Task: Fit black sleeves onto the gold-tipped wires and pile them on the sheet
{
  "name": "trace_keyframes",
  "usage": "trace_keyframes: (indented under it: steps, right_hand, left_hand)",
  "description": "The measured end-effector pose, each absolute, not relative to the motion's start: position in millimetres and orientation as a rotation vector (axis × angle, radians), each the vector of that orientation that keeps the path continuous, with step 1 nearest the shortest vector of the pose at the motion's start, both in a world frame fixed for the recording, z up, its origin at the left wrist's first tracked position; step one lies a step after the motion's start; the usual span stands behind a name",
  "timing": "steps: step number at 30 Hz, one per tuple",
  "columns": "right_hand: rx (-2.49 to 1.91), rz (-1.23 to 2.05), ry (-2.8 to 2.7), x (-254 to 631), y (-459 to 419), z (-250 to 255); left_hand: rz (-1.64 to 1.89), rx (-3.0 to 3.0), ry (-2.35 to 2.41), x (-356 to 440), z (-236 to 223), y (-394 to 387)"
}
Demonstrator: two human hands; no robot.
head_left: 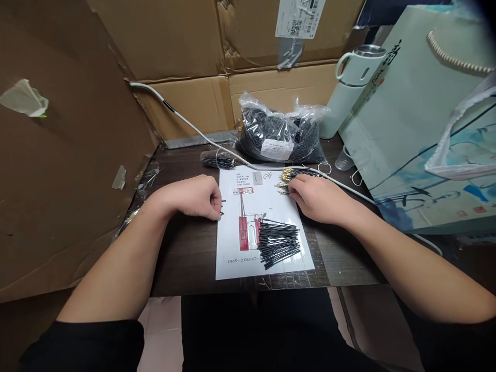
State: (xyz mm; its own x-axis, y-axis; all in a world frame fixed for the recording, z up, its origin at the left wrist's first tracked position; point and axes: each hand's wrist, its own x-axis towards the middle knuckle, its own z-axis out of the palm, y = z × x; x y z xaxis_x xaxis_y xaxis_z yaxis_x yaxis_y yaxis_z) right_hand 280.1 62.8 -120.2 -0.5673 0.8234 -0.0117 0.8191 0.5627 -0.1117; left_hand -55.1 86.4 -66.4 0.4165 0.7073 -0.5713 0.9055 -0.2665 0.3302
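Observation:
My left hand (199, 197) rests at the left edge of a printed sheet (228, 227), thumb and fingers pinched together. Small black pieces (222, 206) show beside its fingertips; what it grips is hidden. At the sheet's upper right, my right hand (320, 199) has its fingers closed on thin gold-tipped wires (289, 174), with a few tips poking out left of the fingers. A fanned pile of short black tubes or wires (279, 243) lies on the lower right of the sheet, over part of its red printed picture.
Behind the sheet sit a clear bag of black pieces (282, 129) and a small black bundle (219, 161). A white cable (194, 129) crosses the table. A pale flask (349, 88) and large paper bag (434, 134) stand right; cardboard walls (186, 41) enclose the back and left.

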Motion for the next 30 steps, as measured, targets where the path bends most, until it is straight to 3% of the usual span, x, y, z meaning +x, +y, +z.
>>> trace_keyframes:
  steps: [9, 15, 23, 30]
  right_hand:
    - [-1.149, 0.164, -2.584, 282, 64, -126]
    - [-0.925, 0.418, -2.503, 273, 55, -130]
    - [-0.816, 0.529, -2.385, 267, 47, -132]
    - [-0.796, 0.465, -2.324, 267, 51, -133]
  left_hand:
    - [-0.327, 2.079, 1.322, -59, -72, 89]
    - [-0.235, 2.13, 1.224, -56, -72, 85]
    - [0.496, 1.828, 1.069, -23, -100, 76]
    - [0.802, 1.555, 1.087, 5, -143, 67]
